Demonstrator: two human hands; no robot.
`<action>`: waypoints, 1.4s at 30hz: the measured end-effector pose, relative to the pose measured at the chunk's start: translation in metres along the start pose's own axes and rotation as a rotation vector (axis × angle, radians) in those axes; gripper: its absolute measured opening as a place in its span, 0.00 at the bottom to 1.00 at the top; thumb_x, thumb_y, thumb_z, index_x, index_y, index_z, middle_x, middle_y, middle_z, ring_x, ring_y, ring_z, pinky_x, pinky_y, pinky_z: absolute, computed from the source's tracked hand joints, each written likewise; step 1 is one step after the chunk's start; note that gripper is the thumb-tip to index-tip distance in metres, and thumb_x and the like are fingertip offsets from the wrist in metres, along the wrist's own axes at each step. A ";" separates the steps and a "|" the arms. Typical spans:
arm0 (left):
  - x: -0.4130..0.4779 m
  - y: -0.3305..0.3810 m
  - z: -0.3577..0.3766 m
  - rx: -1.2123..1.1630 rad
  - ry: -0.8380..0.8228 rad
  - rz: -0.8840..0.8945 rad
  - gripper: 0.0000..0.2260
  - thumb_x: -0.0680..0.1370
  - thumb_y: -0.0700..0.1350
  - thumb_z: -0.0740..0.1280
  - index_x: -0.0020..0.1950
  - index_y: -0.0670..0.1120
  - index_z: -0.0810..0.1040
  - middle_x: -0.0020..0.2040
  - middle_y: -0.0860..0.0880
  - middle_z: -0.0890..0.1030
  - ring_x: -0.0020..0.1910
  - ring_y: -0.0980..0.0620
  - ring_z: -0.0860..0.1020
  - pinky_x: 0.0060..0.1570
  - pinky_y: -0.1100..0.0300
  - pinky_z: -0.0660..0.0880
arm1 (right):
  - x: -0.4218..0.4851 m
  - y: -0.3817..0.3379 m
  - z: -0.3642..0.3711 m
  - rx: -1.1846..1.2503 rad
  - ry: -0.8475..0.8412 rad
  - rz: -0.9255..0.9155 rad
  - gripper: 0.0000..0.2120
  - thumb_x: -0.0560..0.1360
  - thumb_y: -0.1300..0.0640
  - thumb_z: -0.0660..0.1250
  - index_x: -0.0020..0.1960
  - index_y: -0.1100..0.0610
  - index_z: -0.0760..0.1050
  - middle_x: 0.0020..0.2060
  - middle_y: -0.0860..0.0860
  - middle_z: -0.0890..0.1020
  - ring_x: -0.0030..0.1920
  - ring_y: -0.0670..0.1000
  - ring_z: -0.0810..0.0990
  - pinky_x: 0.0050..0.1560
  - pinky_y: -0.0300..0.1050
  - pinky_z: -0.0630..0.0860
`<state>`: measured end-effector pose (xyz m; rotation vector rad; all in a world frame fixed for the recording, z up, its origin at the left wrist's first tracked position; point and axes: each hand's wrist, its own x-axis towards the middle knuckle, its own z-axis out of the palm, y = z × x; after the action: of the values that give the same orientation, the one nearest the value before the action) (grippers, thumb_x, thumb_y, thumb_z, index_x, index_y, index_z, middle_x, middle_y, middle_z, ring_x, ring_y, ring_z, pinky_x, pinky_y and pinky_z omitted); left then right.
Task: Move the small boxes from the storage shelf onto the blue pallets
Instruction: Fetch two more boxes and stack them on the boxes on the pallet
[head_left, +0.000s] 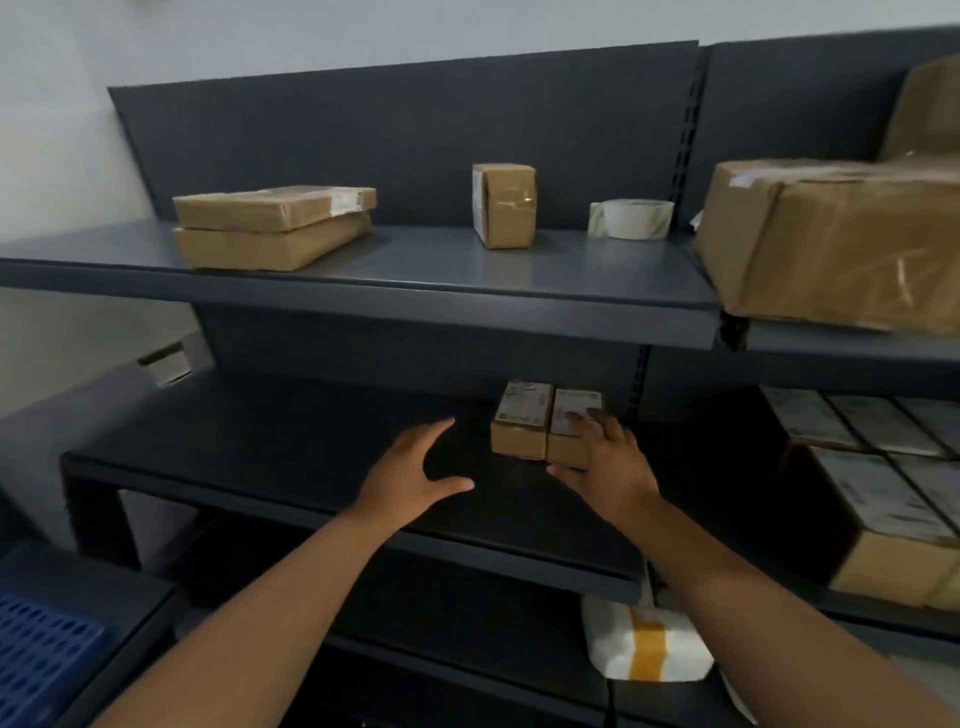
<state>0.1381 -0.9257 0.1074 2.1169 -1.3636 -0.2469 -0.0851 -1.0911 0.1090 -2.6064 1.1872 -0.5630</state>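
Two small brown boxes stand side by side on the middle shelf (291, 467) of a dark storage rack. The left small box (521, 420) is untouched. My right hand (608, 462) lies on the right small box (571, 415), fingers over its top and thumb at its front, not lifting it. My left hand (413, 475) hovers open over the bare shelf, a little left of the boxes. A corner of a blue pallet (41, 654) shows at the bottom left.
The top shelf carries two stacked flat boxes (272, 226), an upright box (504, 205), a tape roll (631, 218) and a large box (831, 239). Several labelled boxes (878, 483) fill the right bay. A white and yellow package (644, 644) lies on the lower shelf.
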 end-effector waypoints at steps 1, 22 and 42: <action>0.010 0.005 0.007 -0.013 -0.011 -0.003 0.39 0.68 0.62 0.74 0.75 0.66 0.57 0.77 0.52 0.62 0.74 0.51 0.64 0.68 0.51 0.68 | 0.003 0.009 0.002 0.000 -0.015 0.021 0.41 0.70 0.37 0.69 0.77 0.44 0.55 0.75 0.55 0.59 0.72 0.61 0.61 0.67 0.59 0.69; 0.100 0.035 0.094 -0.126 0.003 -0.086 0.30 0.74 0.50 0.73 0.72 0.66 0.65 0.72 0.53 0.72 0.67 0.52 0.73 0.65 0.56 0.72 | 0.049 0.070 0.039 0.039 -0.155 0.042 0.35 0.78 0.45 0.64 0.77 0.37 0.46 0.70 0.56 0.71 0.63 0.56 0.76 0.60 0.49 0.77; -0.091 -0.041 -0.063 -0.081 0.503 -0.223 0.27 0.69 0.48 0.78 0.66 0.63 0.75 0.65 0.55 0.77 0.62 0.56 0.76 0.64 0.60 0.72 | -0.006 -0.134 0.036 0.301 -0.163 -0.382 0.34 0.75 0.51 0.70 0.76 0.41 0.57 0.67 0.55 0.72 0.60 0.53 0.77 0.59 0.43 0.74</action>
<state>0.1568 -0.8104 0.1198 2.0747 -0.8144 0.1360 0.0170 -0.9986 0.1222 -2.5607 0.5098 -0.5352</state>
